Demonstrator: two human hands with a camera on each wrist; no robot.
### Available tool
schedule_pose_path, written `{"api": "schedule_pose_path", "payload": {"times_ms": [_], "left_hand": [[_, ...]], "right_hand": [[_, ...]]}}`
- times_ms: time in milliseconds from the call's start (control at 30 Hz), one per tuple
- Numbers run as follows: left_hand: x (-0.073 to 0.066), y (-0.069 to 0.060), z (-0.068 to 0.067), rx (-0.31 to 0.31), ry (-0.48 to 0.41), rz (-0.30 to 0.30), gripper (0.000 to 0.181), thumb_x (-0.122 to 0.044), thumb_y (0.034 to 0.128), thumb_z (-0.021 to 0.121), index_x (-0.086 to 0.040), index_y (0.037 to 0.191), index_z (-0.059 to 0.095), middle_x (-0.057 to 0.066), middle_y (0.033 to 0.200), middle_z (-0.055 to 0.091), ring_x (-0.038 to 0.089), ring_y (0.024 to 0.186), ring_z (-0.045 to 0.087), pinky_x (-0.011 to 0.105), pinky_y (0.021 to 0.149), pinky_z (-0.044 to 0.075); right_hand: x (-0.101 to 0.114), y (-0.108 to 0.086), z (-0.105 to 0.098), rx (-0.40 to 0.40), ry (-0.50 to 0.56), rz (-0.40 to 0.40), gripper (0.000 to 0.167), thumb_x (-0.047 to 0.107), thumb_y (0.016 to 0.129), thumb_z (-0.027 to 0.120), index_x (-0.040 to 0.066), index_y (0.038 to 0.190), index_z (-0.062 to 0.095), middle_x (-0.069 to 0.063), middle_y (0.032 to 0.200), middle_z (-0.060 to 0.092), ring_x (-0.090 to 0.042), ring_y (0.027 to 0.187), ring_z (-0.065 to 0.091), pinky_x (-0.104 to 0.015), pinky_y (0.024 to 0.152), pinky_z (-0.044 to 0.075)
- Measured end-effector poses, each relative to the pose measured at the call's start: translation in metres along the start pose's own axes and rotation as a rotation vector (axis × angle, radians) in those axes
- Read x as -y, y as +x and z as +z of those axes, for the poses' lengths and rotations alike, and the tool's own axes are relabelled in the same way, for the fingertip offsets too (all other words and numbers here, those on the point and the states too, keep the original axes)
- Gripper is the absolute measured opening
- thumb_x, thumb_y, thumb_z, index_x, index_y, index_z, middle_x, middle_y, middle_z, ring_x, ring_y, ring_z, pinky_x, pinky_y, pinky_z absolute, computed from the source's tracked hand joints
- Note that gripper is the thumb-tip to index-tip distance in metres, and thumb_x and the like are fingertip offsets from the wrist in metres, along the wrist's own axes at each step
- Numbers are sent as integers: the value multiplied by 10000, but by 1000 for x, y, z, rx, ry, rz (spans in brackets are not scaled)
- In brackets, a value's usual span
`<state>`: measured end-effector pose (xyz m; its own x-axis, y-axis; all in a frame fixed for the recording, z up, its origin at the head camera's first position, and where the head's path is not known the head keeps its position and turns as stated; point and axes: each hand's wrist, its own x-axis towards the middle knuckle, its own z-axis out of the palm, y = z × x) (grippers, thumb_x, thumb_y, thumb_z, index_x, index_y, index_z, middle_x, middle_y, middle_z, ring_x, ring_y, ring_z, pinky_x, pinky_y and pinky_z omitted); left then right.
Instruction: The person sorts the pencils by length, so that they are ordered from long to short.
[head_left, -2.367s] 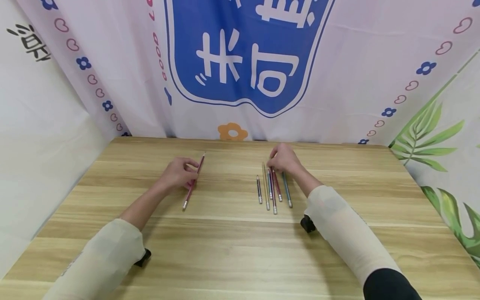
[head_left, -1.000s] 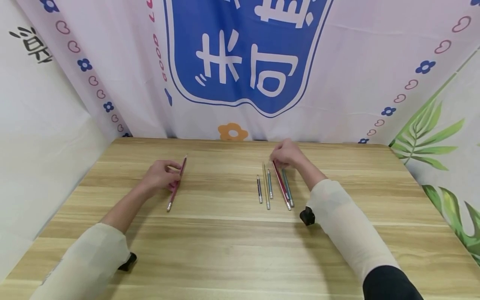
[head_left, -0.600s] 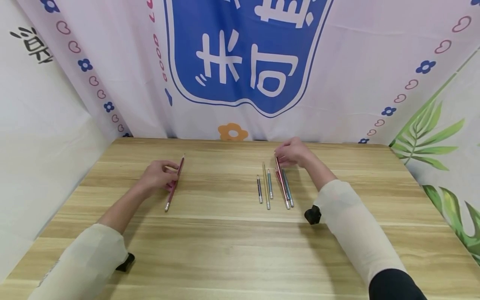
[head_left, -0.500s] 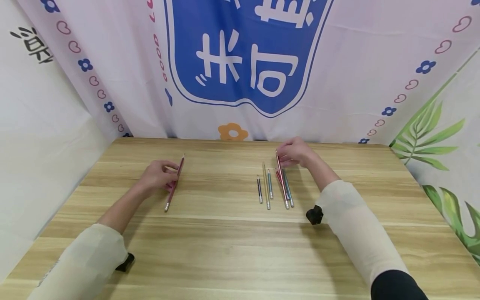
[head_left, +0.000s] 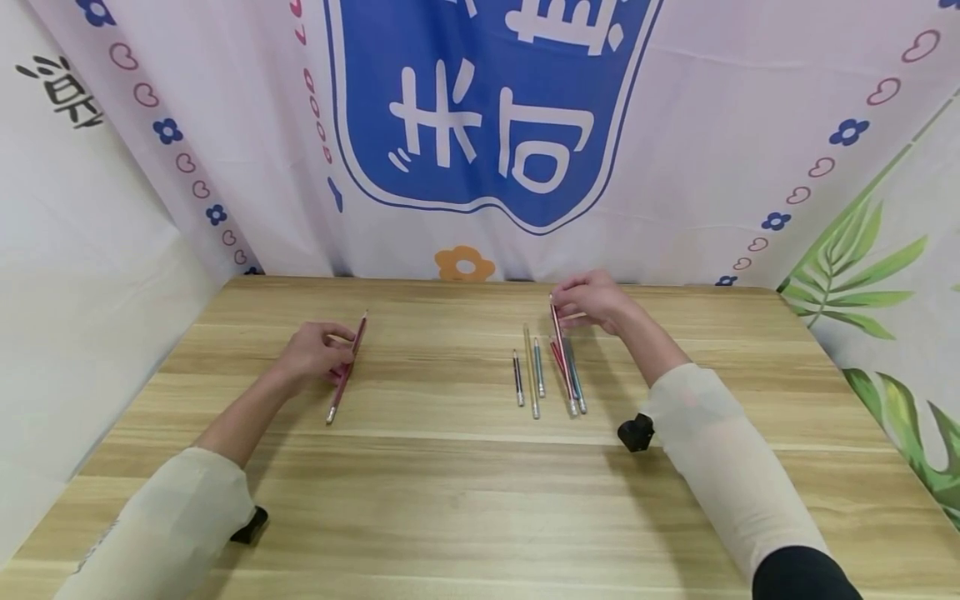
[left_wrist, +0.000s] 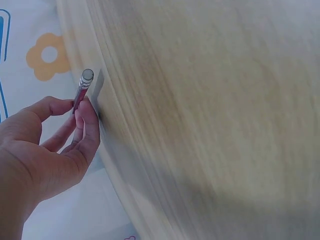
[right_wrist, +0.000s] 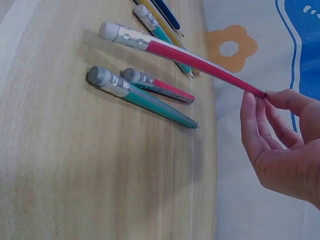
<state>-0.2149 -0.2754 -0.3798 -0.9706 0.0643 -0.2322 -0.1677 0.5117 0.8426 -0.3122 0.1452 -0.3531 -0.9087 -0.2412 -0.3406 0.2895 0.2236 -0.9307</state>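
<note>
On the left of the table, the left hand (head_left: pixel 316 353) pinches a dark red pencil (head_left: pixel 347 372) between thumb and fingers; its eraser end faces the camera in the left wrist view. The right hand (head_left: pixel 596 303) pinches the far end of a red pencil (right_wrist: pixel 197 64), whose eraser end slants toward the viewer. Under and beside it lie a shorter red pencil (right_wrist: pixel 165 89) and a green-blue pencil (right_wrist: pixel 155 104). Left of these in the head view are a small blue pencil (head_left: pixel 540 371), a yellow pencil (head_left: pixel 531 367) and a short dark pencil (head_left: pixel 518 379).
The wooden table (head_left: pixel 450 500) reaches back to a pink-white curtain (head_left: pixel 720 150) with a blue printed badge. White cloth with green leaf prints (head_left: pixel 862 283) hangs at the right. Black wrist devices (head_left: pixel 636 432) show below both forearms.
The left hand has moved left with its pencil. The right hand has shifted right and slightly back, now with a red pencil lifted at its far end; the red pencils have moved toward the green-blue one.
</note>
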Motion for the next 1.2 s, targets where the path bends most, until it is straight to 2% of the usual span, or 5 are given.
{"api": "schedule_pose_path", "payload": {"times_ms": [200, 433, 600, 800, 1200], "left_hand": [[2, 0, -1, 14, 25, 7, 414, 71, 953, 573, 204, 1336, 487, 241, 939, 702, 161, 649, 644, 300, 591, 633], [1, 0, -2, 59, 154, 1, 434, 49, 937, 570, 192, 1341, 505, 233, 941, 693, 186, 696, 667, 342, 634, 651], [-1, 0, 0, 74, 211, 18, 423, 56, 916, 596, 197, 1307, 517, 209, 886, 679, 178, 665, 664, 350, 609, 651], [-5, 1, 1, 74, 227, 8, 410, 77, 909, 630, 194, 1286, 521, 204, 863, 671, 176, 646, 658, 347, 599, 653], [-1, 2, -3, 64, 234, 3, 454, 65, 896, 667, 189, 1301, 503, 195, 866, 659, 168, 633, 660, 336, 584, 650]], "right_hand": [[2, -3, 3, 14, 4, -10, 255, 4, 1011, 607, -108, 1236, 570, -59, 881, 677, -150, 779, 699, -303, 773, 661], [7, -6, 11, 25, 6, -24, 290, 10, 1012, 610, -126, 1264, 564, -55, 881, 690, -148, 772, 702, -302, 758, 662], [9, -5, 15, 36, 6, -39, 305, 3, 1012, 609, -136, 1279, 558, -55, 874, 701, -149, 776, 704, -300, 736, 663], [9, -3, 18, 33, 14, -43, 275, -1, 1006, 614, -128, 1248, 579, -85, 893, 705, -147, 752, 700, -298, 711, 663], [6, -3, 24, 40, 27, -42, 236, -6, 999, 626, -105, 1211, 598, -110, 925, 706, -162, 761, 706, -297, 707, 663]]}}
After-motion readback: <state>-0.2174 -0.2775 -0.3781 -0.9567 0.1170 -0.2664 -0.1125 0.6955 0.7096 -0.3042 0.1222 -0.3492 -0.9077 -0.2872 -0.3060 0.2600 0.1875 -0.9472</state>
